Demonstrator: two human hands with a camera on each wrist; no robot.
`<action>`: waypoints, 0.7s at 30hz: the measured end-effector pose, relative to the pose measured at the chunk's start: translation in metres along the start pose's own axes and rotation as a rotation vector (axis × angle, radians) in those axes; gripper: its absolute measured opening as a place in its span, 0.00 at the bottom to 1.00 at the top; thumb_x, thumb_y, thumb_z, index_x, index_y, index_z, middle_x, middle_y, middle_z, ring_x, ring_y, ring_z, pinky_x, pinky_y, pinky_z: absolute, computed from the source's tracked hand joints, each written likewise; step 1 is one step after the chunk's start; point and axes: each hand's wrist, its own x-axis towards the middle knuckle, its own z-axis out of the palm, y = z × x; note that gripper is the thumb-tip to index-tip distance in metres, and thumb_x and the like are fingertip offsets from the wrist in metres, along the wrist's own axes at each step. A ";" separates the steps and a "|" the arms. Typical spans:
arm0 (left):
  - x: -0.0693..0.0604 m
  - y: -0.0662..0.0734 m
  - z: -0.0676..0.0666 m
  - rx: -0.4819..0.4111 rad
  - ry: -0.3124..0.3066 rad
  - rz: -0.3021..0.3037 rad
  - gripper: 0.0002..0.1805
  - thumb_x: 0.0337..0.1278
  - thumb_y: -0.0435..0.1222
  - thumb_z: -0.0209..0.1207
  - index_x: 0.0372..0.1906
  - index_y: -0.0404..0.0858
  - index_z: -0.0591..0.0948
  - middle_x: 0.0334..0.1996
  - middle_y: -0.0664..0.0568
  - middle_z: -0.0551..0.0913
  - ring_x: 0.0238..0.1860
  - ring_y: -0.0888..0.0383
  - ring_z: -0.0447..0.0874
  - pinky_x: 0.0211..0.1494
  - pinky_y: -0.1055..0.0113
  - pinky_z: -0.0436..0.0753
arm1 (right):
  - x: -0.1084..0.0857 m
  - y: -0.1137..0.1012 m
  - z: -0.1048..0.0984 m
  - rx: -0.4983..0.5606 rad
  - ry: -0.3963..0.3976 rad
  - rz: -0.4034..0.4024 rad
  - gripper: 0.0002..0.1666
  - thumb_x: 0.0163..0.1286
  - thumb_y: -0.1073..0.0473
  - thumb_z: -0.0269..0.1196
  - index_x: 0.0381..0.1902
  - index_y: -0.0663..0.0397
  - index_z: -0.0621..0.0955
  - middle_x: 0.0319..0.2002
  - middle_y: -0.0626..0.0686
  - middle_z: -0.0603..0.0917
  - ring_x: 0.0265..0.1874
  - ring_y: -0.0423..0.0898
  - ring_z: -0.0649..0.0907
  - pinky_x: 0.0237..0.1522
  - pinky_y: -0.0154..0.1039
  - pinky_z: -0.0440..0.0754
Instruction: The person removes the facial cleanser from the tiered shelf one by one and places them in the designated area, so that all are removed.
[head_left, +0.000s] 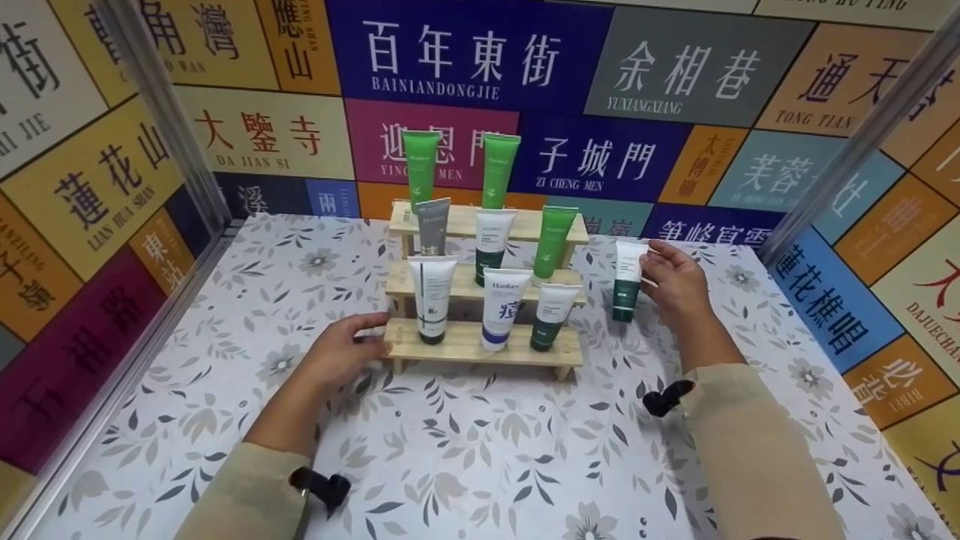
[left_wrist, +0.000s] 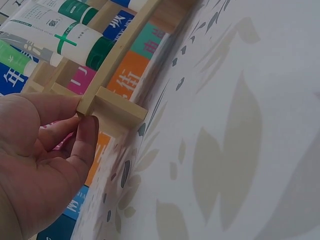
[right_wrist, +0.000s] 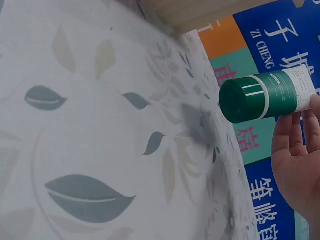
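At the right of the scene, beside the rack: a white-and-green tube (head_left: 627, 281) is held nearly upright, cap down, well apart from the standing tubes; whether its cap meets the cloth cannot be told.
Right hand (head_left: 679, 281): the tube's white upper part is pinched between thumb and fingers, from the right.
Left hand (head_left: 345, 352): the near left end of the lowest board is pinched between thumb and fingertips, as is shown closely by the left wrist view.
Wooden rack (head_left: 457, 348): three stepped tiers are formed, the lowest nearest; tubes are borne on each.
Far tier: two green tubes, one left (head_left: 421, 169) and one right (head_left: 500, 171), are stood cap down.
Middle tier: a grey tube (head_left: 433, 226) is seen at left, its lower end hidden; a white tube with a green base (head_left: 493, 232) is placed centrally, and a green tube (head_left: 555, 241) at right.
Near tier: a white tube with a dark cap (head_left: 433, 300) is set at left, a white tube with a blue band (head_left: 506, 307) toward the middle, and a short white-and-green tube (head_left: 553, 319) at right.
Cloth (head_left: 450, 465): the table is covered by a grey leaf print.
Wall panels (head_left: 457, 64): the far, left and right sides are covered in coloured lettered blocks.
Sleeves (head_left: 765, 450): both forearms are clad in beige.
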 end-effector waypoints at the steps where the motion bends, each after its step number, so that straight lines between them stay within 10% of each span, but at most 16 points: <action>1: 0.000 0.000 0.000 -0.002 -0.001 0.002 0.34 0.67 0.33 0.65 0.78 0.45 0.75 0.76 0.46 0.77 0.71 0.48 0.81 0.73 0.54 0.79 | 0.001 0.001 -0.001 -0.007 -0.004 0.017 0.33 0.77 0.61 0.67 0.77 0.48 0.73 0.54 0.44 0.84 0.52 0.43 0.85 0.50 0.35 0.87; 14: 0.000 -0.004 -0.001 0.003 0.000 0.040 0.32 0.70 0.34 0.64 0.77 0.44 0.75 0.73 0.43 0.80 0.68 0.49 0.83 0.64 0.61 0.83 | 0.010 0.013 -0.001 -0.145 0.032 0.253 0.34 0.78 0.56 0.67 0.79 0.35 0.73 0.77 0.46 0.75 0.63 0.41 0.81 0.78 0.40 0.73; 21: 0.001 -0.005 0.001 0.002 0.004 0.041 0.33 0.69 0.34 0.64 0.77 0.44 0.75 0.71 0.43 0.81 0.65 0.50 0.85 0.64 0.60 0.83 | 0.021 0.024 0.000 -0.192 0.067 0.263 0.36 0.77 0.56 0.68 0.80 0.39 0.73 0.72 0.46 0.79 0.60 0.39 0.82 0.61 0.34 0.82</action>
